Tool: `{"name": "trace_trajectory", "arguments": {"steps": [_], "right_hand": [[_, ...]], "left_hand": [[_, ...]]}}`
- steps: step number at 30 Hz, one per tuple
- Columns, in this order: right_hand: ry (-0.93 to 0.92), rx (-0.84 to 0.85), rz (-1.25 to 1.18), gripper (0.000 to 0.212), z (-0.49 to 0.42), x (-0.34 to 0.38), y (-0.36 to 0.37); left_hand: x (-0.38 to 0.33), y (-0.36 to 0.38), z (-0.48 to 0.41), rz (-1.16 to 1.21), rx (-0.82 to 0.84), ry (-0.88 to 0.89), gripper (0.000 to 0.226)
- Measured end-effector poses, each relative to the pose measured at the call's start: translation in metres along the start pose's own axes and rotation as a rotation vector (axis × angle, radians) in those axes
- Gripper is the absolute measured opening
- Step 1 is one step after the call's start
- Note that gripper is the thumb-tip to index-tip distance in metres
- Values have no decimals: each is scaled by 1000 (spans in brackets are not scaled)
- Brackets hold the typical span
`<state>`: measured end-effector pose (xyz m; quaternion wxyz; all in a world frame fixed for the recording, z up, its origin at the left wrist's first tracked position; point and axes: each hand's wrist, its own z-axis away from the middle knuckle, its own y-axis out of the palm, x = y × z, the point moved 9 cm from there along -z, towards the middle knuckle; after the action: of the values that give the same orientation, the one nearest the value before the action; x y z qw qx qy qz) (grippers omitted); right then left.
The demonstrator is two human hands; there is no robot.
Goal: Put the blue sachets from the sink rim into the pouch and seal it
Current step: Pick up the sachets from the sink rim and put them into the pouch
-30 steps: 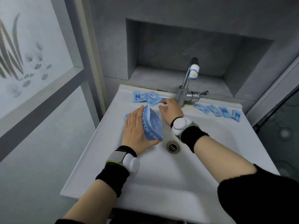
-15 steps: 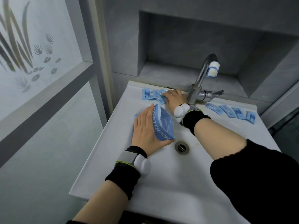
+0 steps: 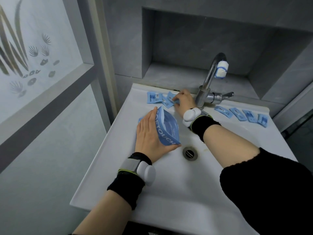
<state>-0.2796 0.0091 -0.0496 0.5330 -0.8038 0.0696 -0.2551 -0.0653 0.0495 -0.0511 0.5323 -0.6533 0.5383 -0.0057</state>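
Note:
A blue pouch [image 3: 169, 131] stands upright in the white sink [image 3: 118, 150], its mouth facing up and away from me. My left hand [image 3: 150, 138] holds it from the left side with the thumb under its lower corner. Three blue sachets [image 3: 153, 97] lie on the back rim left of the tap. My right hand [image 3: 183, 101] reaches over the pouch and pinches the rightmost of these sachets. Several more blue sachets [image 3: 240, 114] lie in a row on the rim right of the tap.
A chrome tap [image 3: 205, 92] with a side lever rises from the back rim just right of my right hand. The drain [image 3: 190, 153] sits below the pouch. A grey wall recess lies behind the sink and a frosted glass panel stands at the left.
My right hand has gone from beside the pouch up to the back rim and closed its fingers on a sachet. My left hand keeps the pouch in place.

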Motion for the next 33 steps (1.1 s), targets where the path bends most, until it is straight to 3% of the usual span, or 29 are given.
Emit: {"name": "trace_trajectory", "arguments": {"steps": [11,24,29,33], "right_hand": [[85,-221,-388,15,73,-2,-54],[329,-291,-759,14,184,-39,-87],[394,-335,-965,39,193,-46,-76],[370,-316,-932,28,195,-41,-67]], "left_hand": [[-8,-5,5,-6,-24,46,126],[-22,13,11,1,116,165,128],[-23,16,12,-3,136,207,125],[-28,19,13,-37,154,241,123]]}}
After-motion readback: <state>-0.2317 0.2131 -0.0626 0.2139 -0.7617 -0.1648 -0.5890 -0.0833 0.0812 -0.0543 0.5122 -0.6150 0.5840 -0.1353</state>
